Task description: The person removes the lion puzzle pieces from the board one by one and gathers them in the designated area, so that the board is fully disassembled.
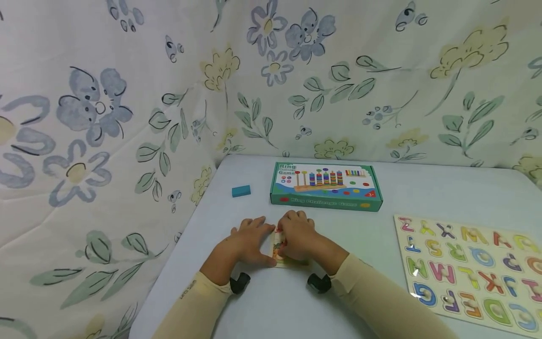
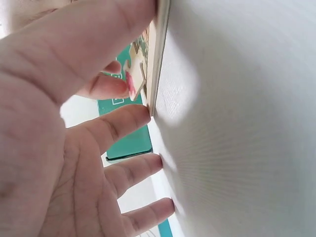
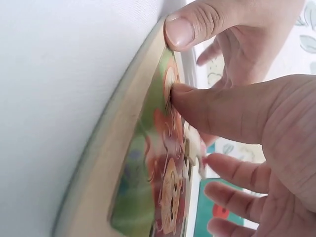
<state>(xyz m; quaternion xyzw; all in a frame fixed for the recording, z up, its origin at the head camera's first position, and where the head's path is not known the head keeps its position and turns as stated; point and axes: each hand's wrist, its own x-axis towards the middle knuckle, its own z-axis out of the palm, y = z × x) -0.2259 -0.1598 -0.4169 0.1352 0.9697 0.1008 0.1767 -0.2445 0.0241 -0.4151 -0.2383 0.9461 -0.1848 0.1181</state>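
A white table (image 1: pixel 271 310) is used as the work surface. An alphabet puzzle board (image 1: pixel 422 245) is laid at three o'clock from the working spot, and a Ring Challenge Game box (image 1: pixel 326 186) is set at one o'clock. The left hand (image 1: pixel 250 242) is spread at nine o'clock and the right hand (image 1: pixel 298 235) is bent over from three. Between them a wood-framed jigsaw (image 3: pixel 108 153) is placed, its side touched by the left thumb and forefinger; this brace is best made firm against sliding. The right thumb is set on the picture. Near eleven o'clock a tilted jigsaw piece (image 2: pixel 137 85) is touched by a right fingertip; whether it is gripped cannot be told. It is probably best guided level, without twisting, so its tabs are not snagged.
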